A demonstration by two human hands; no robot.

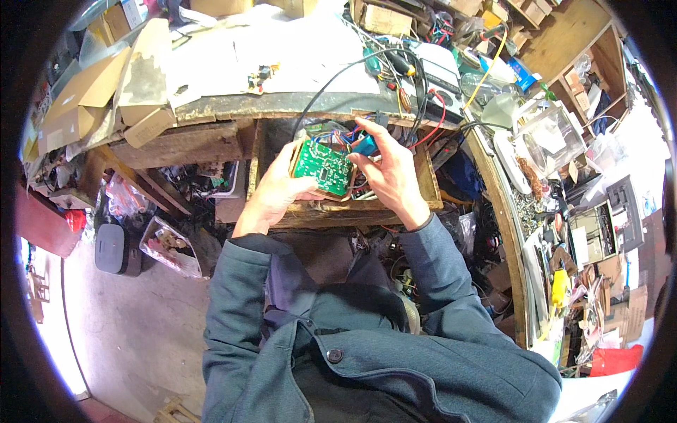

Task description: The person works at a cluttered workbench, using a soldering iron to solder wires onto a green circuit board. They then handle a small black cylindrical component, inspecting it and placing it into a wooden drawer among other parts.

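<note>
My left hand [278, 187] grips the left side of a green circuit board [321, 166], its thumb lying on the lower-left corner. The board faces up with small components and solder joints showing, in a brownish frame. My right hand [388, 176] is at the board's right side, fingers curved around a blue component [364, 146], thumb near the board's upper-right edge. Coloured wires [338, 135] run behind the board, partly hidden. All this is held over an open wooden drawer [331, 218] below the bench edge.
The bench [268, 102] has white paper, cardboard boxes [92, 106], cables and screwdriver-like tools [398, 63]. At the right stand clear plastic containers [553, 137] amid dense clutter. On the floor at the left are a dark case [116, 250] and an open box [169, 247].
</note>
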